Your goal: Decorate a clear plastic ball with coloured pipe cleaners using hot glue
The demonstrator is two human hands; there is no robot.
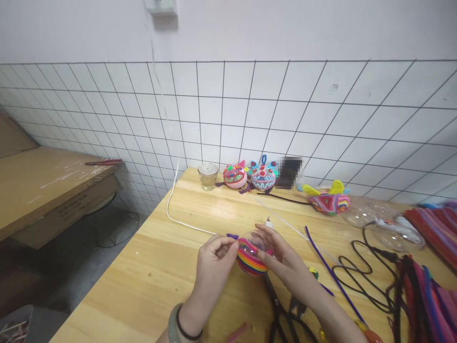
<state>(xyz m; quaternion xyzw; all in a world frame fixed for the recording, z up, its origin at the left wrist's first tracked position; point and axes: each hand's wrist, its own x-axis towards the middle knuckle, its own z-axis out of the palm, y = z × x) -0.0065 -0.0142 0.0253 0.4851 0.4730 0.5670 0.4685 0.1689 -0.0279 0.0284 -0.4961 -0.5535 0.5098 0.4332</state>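
A clear plastic ball point(252, 262), its lower half wrapped in rainbow stripes of fuzzy pipe cleaner, is held just above the table. My right hand point(285, 259) grips it from the right, thumb on the near side and fingers behind. At the ball's left edge, my left hand point(216, 264) is closed in a pinch on a purple pipe cleaner point(233, 236), whose short end sticks out above the fingertips. How far it runs under the fingers is hidden. Black scissors point(276, 305) lie on the table beneath the ball, partly covered by my right hand and forearm.
Along the wall stand a glass cup point(208, 176) and finished fuzzy ornaments point(263, 176). To the right lie clear plastic shells point(364, 214), a black cable point(360, 271), a long purple pipe cleaner point(332, 274) and pipe cleaner bundles point(432, 295). A white cord point(189, 226) crosses the left side.
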